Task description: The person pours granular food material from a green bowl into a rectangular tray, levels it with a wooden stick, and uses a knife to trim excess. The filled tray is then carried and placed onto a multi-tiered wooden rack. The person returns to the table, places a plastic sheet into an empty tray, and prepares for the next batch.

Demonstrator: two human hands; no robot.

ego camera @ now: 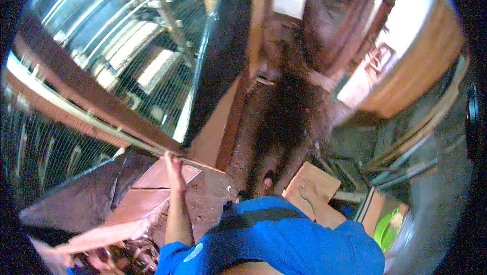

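My left hand (174,168) is raised in front of me, its fingers closed around the end of a long wooden rail (125,138) that borders wire mesh. Below that wrist are pinkish-brown flat panels (152,195), perhaps cardboard. On the other side, my right hand (309,193) lies with fingers extended across the face of a brown cardboard box (321,178) close to my body. Whether it grips the box or only rests on it cannot be seen. Blur softens both hands.
A dark dirt floor (283,123) runs ahead between a wooden post (257,28) and a curved-looking wooden panel (414,73). Wire mesh (167,96) fills the left side. At lower right, a bright green object (386,227) sits by another box (368,208). Loose boards (414,134) lean at right.
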